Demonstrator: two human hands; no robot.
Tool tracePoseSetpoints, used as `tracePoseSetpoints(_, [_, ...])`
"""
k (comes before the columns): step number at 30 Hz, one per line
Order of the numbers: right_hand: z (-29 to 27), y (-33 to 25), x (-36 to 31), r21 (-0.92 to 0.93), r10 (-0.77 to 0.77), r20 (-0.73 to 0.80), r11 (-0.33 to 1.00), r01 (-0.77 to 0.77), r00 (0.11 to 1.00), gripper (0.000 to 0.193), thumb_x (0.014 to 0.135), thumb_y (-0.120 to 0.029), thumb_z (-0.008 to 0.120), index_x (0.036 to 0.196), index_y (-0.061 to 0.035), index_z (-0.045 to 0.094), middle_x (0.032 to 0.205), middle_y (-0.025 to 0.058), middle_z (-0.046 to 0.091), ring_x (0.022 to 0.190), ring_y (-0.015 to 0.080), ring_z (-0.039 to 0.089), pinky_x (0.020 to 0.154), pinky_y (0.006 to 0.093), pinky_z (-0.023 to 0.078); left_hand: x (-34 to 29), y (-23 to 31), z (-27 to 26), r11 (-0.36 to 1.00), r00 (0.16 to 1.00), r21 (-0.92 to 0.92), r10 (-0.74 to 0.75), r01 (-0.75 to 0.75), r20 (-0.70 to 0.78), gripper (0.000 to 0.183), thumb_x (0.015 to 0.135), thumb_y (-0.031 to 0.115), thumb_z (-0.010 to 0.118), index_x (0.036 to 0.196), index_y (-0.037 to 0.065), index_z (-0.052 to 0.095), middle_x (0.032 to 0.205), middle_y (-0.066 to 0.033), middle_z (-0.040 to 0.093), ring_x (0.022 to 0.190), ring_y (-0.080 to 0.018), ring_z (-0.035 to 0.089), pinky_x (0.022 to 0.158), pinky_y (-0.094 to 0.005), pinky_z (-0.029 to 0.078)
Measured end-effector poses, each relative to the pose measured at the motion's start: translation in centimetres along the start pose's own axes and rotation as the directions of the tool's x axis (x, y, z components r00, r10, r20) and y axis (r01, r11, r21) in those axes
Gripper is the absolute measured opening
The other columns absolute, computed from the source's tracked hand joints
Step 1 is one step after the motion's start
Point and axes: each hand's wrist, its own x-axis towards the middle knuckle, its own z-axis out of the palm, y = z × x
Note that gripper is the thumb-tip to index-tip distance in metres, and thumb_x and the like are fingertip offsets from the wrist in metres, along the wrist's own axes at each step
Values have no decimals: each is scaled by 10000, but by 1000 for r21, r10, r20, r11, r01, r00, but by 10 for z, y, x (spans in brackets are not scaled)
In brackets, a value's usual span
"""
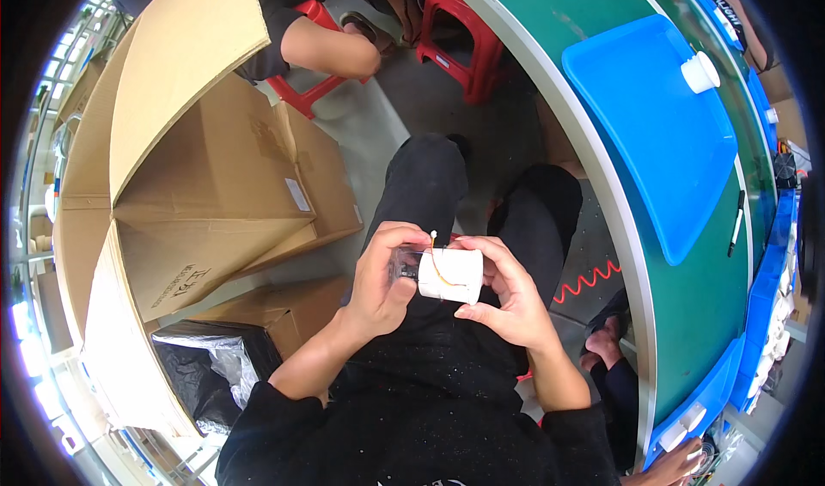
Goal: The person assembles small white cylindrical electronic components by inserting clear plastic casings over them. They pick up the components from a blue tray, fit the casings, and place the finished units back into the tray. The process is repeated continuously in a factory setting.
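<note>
Above my lap, I hold a white cylindrical housing (457,276) on its side between both hands. My left hand (378,271) is closed around its left end, where a clear plastic part (404,264) with something dark inside shows between the fingers. My right hand (516,297) grips the right end, fingers behind and thumb in front. A thin yellow-brown wire (438,267) runs across the white surface, with a small white connector (434,234) sticking up at its top end. The inside of the housing is hidden.
Large open cardboard boxes (206,159) stand at the left, near a bin lined with a black bag (193,374). At the right, a green-topped table (687,314) bears a blue tray (644,116) with a white cup-shaped part (700,73). Other people sit nearby; red stools (464,43) are ahead.
</note>
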Motion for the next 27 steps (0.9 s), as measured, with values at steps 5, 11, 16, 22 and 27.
tracePoseSetpoints(5, [8, 2, 2, -144, -78, -96, 987, 63, 992, 739, 709, -120, 863, 1361, -56, 521, 1335, 116, 466, 1154, 202, 545, 854, 293, 517, 7, 13, 9, 999, 999, 27, -40, 40, -20, 485, 1000, 383, 525, 1255, -30, 521, 1151, -140, 521, 1012, -212, 582, 891, -320, 473])
tracePoseSetpoints(11, [12, 4, 1, -269, -107, -97, 960, 78, 990, 745, 694, -180, 872, 1343, -40, 534, 1298, 131, 510, 1129, 221, 559, 825, 307, 516, 11, 22, 14, 944, 969, -225, -244, 243, 26, 306, 977, 206, 570, 1192, -8, 610, 1143, -91, 523, 1029, -155, 565, 905, -300, 459])
tracePoseSetpoints(16, [16, 4, 3, -346, -141, -116, 934, 94, 983, 760, 696, -216, 873, 1346, -23, 531, 1280, 138, 524, 1137, 230, 563, 887, 340, 497, 8, 17, 22, 905, 948, -321, -313, 279, -61, 142, 971, 124, 571, 1042, 12, 619, 1106, -64, 544, 990, -115, 560, 869, -280, 466])
tracePoseSetpoints(22, [24, 12, 0, -248, -102, -172, 967, 57, 980, 843, 672, -249, 895, 1379, -6, 504, 1275, 111, 505, 1107, 189, 562, 864, 297, 481, 7, 21, 39, 909, 925, -386, -274, 160, -263, 159, 1042, 184, 462, 1027, 27, 474, 1061, -96, 564, 944, -115, 559, 853, -284, 478])
tracePoseSetpoints(27, [26, 19, -2, -227, -132, -157, 969, 95, 979, 909, 643, -292, 907, 1395, 0, 488, 1282, 98, 491, 1125, 179, 554, 861, 286, 485, 5, 20, 42, 965, 938, -257, -133, 50, -320, 188, 1071, 207, 337, 1012, 37, 389, 1044, -150, 563, 929, -161, 564, 839, -309, 494])
